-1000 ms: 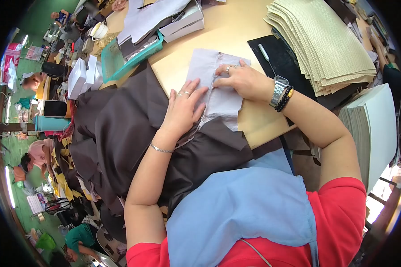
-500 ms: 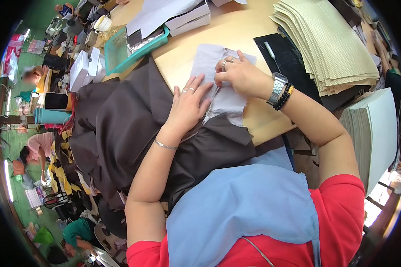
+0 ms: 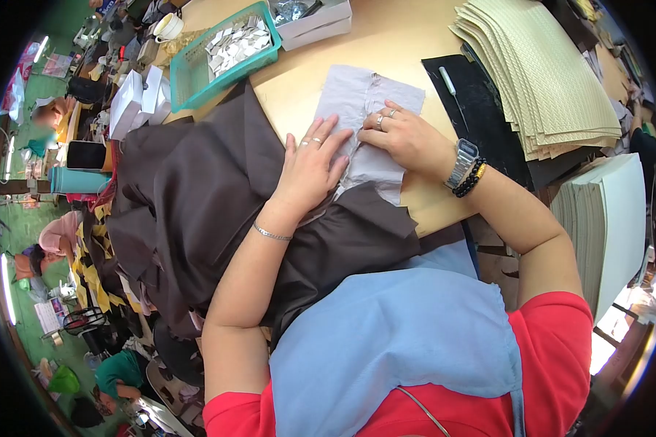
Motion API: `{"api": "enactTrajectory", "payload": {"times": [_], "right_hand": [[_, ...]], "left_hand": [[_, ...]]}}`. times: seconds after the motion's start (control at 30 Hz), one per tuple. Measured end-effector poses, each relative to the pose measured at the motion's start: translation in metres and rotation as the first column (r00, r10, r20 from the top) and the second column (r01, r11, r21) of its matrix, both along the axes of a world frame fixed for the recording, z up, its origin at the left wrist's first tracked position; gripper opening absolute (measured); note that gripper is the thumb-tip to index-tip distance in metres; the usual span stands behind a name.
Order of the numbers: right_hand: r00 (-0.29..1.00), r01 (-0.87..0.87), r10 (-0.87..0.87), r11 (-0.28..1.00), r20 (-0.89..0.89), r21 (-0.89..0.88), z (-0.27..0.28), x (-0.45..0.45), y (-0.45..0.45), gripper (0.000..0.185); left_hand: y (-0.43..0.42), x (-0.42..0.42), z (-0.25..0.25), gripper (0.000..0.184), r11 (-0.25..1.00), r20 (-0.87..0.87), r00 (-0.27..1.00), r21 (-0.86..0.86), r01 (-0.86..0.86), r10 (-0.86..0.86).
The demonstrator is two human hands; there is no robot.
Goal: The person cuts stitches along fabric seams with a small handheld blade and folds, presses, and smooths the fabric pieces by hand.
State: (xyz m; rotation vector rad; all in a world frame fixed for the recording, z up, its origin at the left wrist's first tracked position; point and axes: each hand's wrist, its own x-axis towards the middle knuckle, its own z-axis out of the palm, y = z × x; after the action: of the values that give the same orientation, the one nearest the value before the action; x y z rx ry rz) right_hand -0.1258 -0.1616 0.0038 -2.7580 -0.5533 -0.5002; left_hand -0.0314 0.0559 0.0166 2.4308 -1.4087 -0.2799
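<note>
My left hand [image 3: 315, 164] lies flat with its fingers stretched out, over the left edge of a thin lilac cloth [image 3: 393, 95] and dark brown fabric. The cloth has a puckered seam running down its middle. At that seam my right hand [image 3: 408, 138] is closed, thumb and fingertips pinching the cloth just right of my left fingers. The dark brown fabric [image 3: 189, 189] joins the lower part of the cloth and spreads in loose folds to the left, hanging over the table edge toward my lap.
A teal basket [image 3: 186, 91] holds small white pieces beside a white box [image 3: 317, 29]. A black mat [image 3: 481, 109] carries a white-handled tool [image 3: 447, 80]. Textured cream sheets [image 3: 532, 73] and a stack of pale boards [image 3: 608, 226] stand at right. Co-workers sit at left.
The lilac sheet that lay over the basket and white box is gone, exposing their contents. My right hand has turned, its fingers more curled at the seam; my left hand stays in place.
</note>
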Motion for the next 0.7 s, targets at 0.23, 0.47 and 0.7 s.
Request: {"api": "enactTrajectory", "payload": {"times": [0.23,0.47,0.7], "right_hand": [[0.994,-0.111,0.112,0.990,0.003,0.084,0.005,-0.002,0.000,0.021],[0.990,-0.138,0.140,0.981,-0.008,0.138,0.001,-0.001,0.001,0.021],[0.991,-0.090,0.090,0.996,-0.102,0.001,0.003,-0.009,0.005,0.027]], "left_hand": [[-0.001,0.000,0.001,0.046,1.000,-0.007,1.000,-0.003,-0.006,0.006],[0.000,0.004,0.008,0.051,1.000,-0.131,0.991,-0.005,0.009,-0.010],[0.004,0.010,0.015,0.062,0.998,-0.201,0.977,-0.006,0.070,-0.070]]}}
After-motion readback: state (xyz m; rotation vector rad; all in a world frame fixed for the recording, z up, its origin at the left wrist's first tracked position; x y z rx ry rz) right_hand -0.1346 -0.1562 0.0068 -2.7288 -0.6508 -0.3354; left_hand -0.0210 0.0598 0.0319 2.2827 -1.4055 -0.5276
